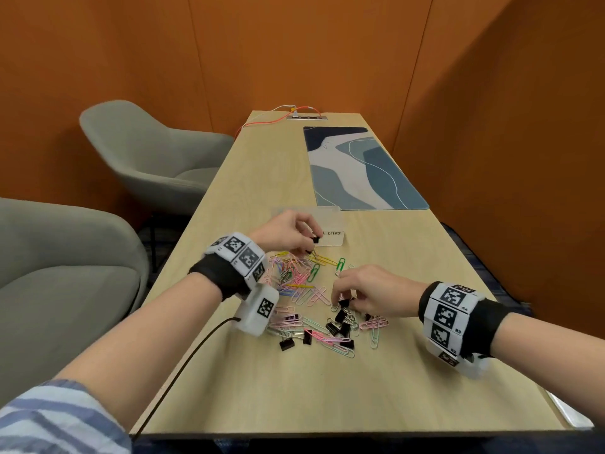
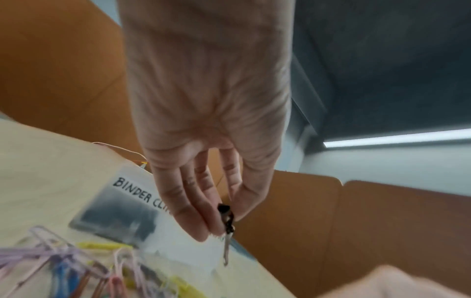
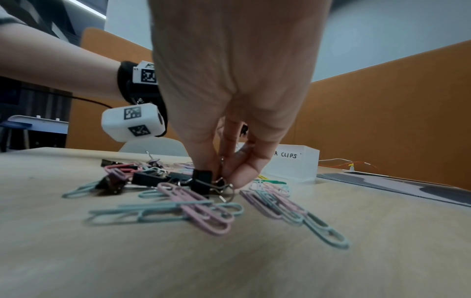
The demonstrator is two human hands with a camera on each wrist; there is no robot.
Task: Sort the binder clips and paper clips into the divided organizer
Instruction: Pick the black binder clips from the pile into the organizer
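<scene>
Left hand [image 1: 288, 232] pinches black binder clip [image 2: 227, 218] near organizer [image 1: 330, 224]; right hand [image 1: 370, 291] pinches another [image 3: 202, 180] amid paper clips [image 1: 301, 283]. Release over labelled compartment; lift clear of tangle.

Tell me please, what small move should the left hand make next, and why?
Probably carry it forward over the organizer and let go. The left hand already pinches a black binder clip lifted off the pile, close to the side labelled BINDER CLIPS.

We wear black wrist straps [image 1: 218, 276] ringed with white marker-printed blocks [image 1: 446, 315], a white cabled camera pod [image 1: 256, 309], and a blue-and-white striped sleeve [image 1: 55, 424].
</scene>
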